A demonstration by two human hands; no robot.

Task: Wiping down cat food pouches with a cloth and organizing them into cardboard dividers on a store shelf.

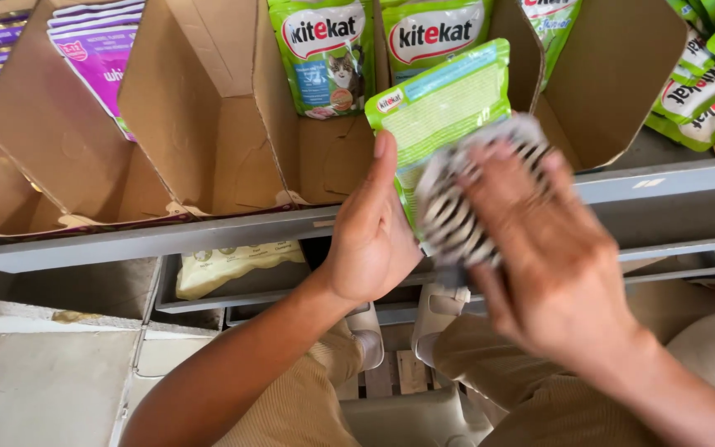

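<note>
My left hand (371,240) holds a green pet-food pouch (444,103) by its left edge, back side toward me, in front of an open cardboard box (208,108) on a grey shelf (126,242). My right hand (552,248) presses a black-and-white striped cloth (448,211) against the lower part of the pouch; the hand is blurred with motion. Two green pouches of the same kind (324,50) stand upright at the back of the box.
Purple pouches (97,50) fill a cardboard box at the left. More green pouches (705,83) lie at the far right. A pale yellow bag (229,265) rests on the lower shelf. My knees and shoes are below, over a tiled floor (51,381).
</note>
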